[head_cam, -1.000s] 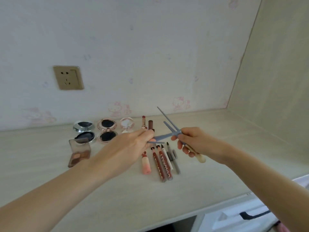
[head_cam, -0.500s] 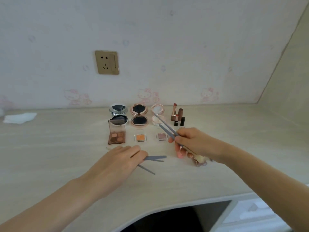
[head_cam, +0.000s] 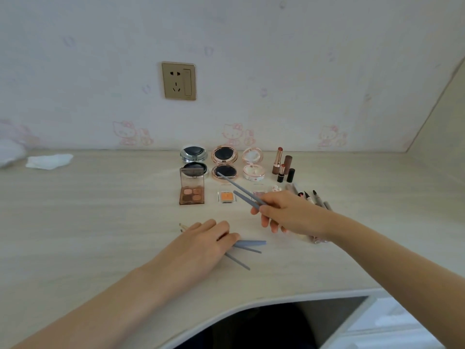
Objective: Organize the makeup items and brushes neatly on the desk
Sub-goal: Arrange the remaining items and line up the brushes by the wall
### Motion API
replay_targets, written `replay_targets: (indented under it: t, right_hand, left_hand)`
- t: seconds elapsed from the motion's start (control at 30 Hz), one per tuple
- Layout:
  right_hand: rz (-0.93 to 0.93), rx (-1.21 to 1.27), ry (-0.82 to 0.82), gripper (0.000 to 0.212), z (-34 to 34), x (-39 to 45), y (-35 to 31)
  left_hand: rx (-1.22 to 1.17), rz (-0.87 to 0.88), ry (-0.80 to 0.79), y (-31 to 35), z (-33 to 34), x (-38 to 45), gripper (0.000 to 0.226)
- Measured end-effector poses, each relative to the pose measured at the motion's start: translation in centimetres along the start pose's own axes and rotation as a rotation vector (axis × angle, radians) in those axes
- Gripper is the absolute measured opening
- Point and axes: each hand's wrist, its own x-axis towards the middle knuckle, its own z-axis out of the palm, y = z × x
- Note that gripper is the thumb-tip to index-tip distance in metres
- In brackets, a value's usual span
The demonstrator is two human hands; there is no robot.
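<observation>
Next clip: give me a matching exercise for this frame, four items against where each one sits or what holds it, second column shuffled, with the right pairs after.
Column one:
1. brushes with grey handles
2. brushes on the desk
3. brown eyeshadow palette
4. white tissue

Column two:
A. far left of the desk, near the wall
B. open, in front of the silver compact
C. held in the right hand, handles pointing up and away
D. lying under the fingers of the left hand

Pairs: 1-C, 2-D, 3-B, 4-A
</observation>
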Motion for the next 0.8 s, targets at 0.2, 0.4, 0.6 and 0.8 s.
replay_targets:
  t: [0.2,0.4,0.6,0.8]
  right_hand:
    - [-0.005,0.001,-0.011,0.022,0.2,0.0,0.0]
    - [-0.023,0.015,-0.006,0.022,0.3,-0.1,0.4]
    - [-0.03,0.034,-0.002,0.022,0.0,0.0,0.7]
    - [-0.038,0.029,0.019,0.022,-0.2,0.6,0.5]
  left_hand:
    - [0.004,-0.004,-0.046,0.1,-0.5,-0.1,0.049]
    - [0.039,-0.041,-0.081,0.2,-0.9,0.3,0.041]
    - [0.076,-0.067,-0.099,0.6,-1.8,1.2,0.036]
    - [0.066,-0.253,-0.225,1.1,-0.5,3.3,0.05]
